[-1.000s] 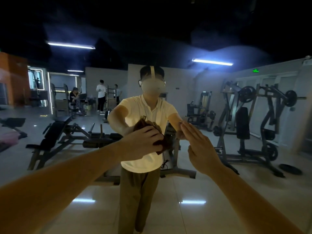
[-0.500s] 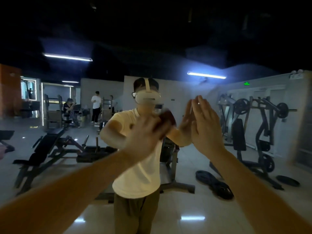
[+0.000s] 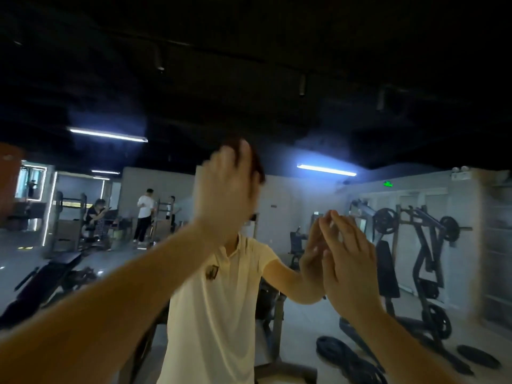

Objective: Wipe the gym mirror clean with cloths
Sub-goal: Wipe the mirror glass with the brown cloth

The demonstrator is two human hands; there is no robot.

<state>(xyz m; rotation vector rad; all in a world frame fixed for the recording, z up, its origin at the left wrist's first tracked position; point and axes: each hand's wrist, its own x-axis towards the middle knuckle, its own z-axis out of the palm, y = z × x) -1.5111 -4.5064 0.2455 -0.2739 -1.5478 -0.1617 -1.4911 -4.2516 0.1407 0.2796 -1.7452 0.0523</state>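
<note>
1. The mirror is seen to fill the whole view. The reflected pale shirt, low and near the middle, is taken as the landmark.
2. The left hand is raised directly above the shirt's collar, with its back turned to the camera.
3. The cloth, dark reddish-brown, is kept between that hand and the glass, above the shirt. Only its edges are shown, past the fingertips and along the hand's right side.
4. The left fingers are pointed upward and laid close together over the cloth. The hand is blurred, so it cannot be told whether they are curled round the cloth or only pressed flat on it.
5. The right hand is set against the glass just right of the shirt, level with its shoulder. Nothing is held in it.
6. Its fingers are kept straight, pressed together and pointed upward, and their tips are met by those of the reflected hand.
7. A weight machine is reflected well to the right of the shirt, with weight plates lying on the floor to the shirt's lower right.
8. A bench is reflected to the left of the shirt, and a few people are seen farther back, above and left of it.
9. A strip light is reflected high above and left of the shirt.
</note>
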